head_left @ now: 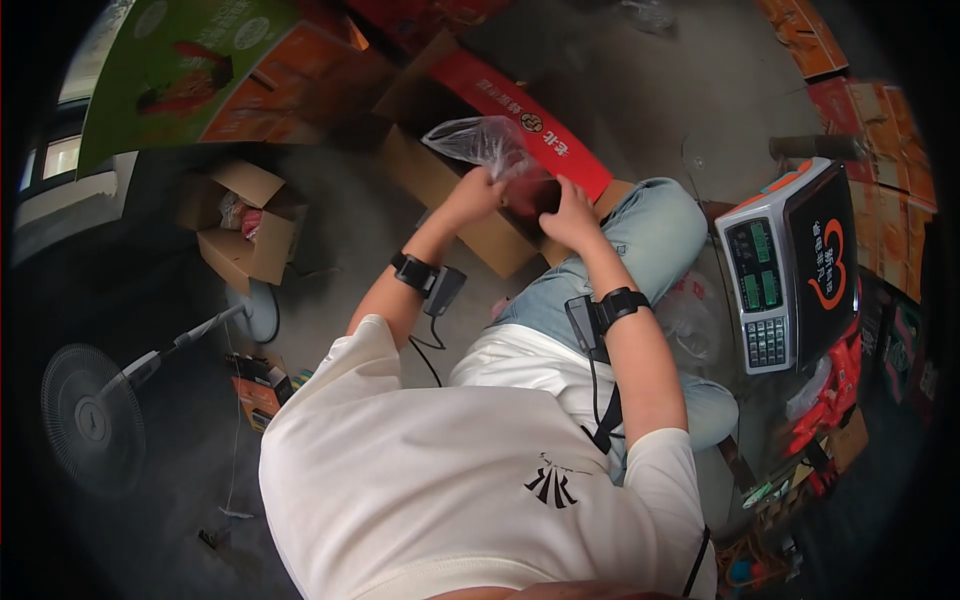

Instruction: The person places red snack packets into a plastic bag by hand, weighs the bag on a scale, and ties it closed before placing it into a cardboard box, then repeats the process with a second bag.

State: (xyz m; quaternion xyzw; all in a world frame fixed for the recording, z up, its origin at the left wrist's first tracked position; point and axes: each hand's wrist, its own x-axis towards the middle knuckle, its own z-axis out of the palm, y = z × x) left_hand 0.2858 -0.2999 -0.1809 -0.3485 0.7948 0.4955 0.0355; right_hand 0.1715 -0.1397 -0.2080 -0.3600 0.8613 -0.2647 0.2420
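Observation:
A clear plastic bag [478,138] spreads over the open cardboard box [415,170] in front of me. My left hand [476,196] is closed on the bag's near edge, above the box opening. To its right, my right hand [572,214] has its fingers bent at the box's inner side, near a red flap [540,132] with white lettering; what it grips, if anything, is too small to tell. Something dark red shows through the plastic between my hands, and its shape is unclear.
On the right stands a digital scale [790,265] with a lit display. A fan [95,420] is at the left, below a small open box [245,225] holding red packets. Stacked orange cartons [890,190] line the right edge. Red bags [830,400] lie below the scale.

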